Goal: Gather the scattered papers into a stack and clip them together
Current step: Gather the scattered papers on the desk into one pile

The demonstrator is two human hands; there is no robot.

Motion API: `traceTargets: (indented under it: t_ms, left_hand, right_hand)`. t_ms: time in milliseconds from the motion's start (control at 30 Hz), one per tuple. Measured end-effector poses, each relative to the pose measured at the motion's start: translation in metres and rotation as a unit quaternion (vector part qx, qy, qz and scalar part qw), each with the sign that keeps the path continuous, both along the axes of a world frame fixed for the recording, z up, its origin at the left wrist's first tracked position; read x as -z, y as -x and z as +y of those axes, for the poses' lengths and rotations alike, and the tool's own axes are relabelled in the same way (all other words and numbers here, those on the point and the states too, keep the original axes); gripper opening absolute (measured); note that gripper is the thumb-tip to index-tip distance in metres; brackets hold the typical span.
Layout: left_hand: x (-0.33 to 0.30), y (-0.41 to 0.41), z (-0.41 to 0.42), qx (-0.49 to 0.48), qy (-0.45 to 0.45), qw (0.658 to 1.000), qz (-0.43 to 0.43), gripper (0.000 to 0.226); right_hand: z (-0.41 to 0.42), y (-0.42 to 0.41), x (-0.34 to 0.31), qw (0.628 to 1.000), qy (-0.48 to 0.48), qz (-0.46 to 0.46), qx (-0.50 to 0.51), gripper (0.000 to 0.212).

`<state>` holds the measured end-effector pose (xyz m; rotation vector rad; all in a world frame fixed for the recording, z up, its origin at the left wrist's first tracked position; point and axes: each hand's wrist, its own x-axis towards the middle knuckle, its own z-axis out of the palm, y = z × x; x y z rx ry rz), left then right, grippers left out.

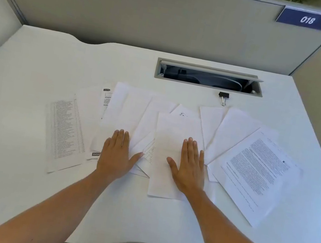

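Several white sheets of paper (126,113) lie fanned out and overlapping across the middle of the white desk (38,57). A printed list sheet (63,130) is at the far left and a text page (253,172) at the far right. My left hand (116,154) rests flat, palm down, on the left-centre sheets. My right hand (189,166) lies flat on a blank centre sheet (172,134). Neither hand grips anything. A black binder clip (223,97) sits behind the papers, apart from both hands.
An open cable tray slot (209,77) is set into the desk just behind the clip. Grey partition walls (153,13) close off the back and left; a blue "018" sign (307,19) hangs at the top right. The desk's front edge runs near my body.
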<state>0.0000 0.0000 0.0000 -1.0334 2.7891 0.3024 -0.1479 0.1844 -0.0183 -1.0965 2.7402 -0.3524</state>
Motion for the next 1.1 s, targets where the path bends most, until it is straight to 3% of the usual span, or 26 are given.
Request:
traceTargets:
  t_ms: [200, 333, 433, 467, 533, 600, 800, 933, 1100]
  left_hand:
    - [0.008, 0.003, 0.014, -0.002, 0.051, 0.998, 0.037, 0.079]
    - [-0.002, 0.019, 0.016, -0.084, -0.082, 0.988, 0.101, 0.072]
    - [-0.013, 0.031, 0.015, -0.219, -0.273, 0.914, 0.205, 0.068]
    - [-0.014, 0.034, 0.014, -0.255, -0.311, 0.885, 0.235, 0.062]
    - [-0.015, 0.035, 0.012, -0.291, -0.342, 0.859, 0.245, 0.046]
    - [-0.013, 0.035, 0.01, -0.292, -0.36, 0.854, 0.235, 0.034]
    - [-0.012, 0.031, 0.013, -0.281, -0.426, 0.828, 0.233, 0.026]
    - [-0.013, 0.028, 0.015, -0.318, -0.498, 0.765, 0.254, 0.03]
    - [-0.015, 0.024, 0.017, -0.273, -0.489, 0.78, 0.28, 0.046]
  right_hand:
    - [0.007, -0.01, 0.016, 0.999, -0.036, -0.025, -0.005, 0.095]
    - [0.006, -0.009, 0.019, 0.999, -0.029, -0.019, -0.003, 0.096]
    - [0.007, -0.009, 0.017, 0.999, -0.031, -0.025, -0.007, 0.094]
    - [0.007, -0.009, 0.018, 0.999, -0.029, -0.023, -0.007, 0.095]
    - [0.007, -0.01, 0.017, 0.999, -0.026, -0.021, -0.006, 0.095]
    - [0.007, -0.009, 0.019, 0.999, -0.025, -0.021, -0.005, 0.094]
    - [-0.005, -0.014, 0.014, 0.999, -0.025, -0.042, -0.011, 0.093]
    - [-0.019, -0.025, 0.01, 0.998, -0.026, -0.056, -0.009, 0.091]
    - [-0.03, -0.026, 0.009, 0.997, -0.017, -0.076, -0.016, 0.099]
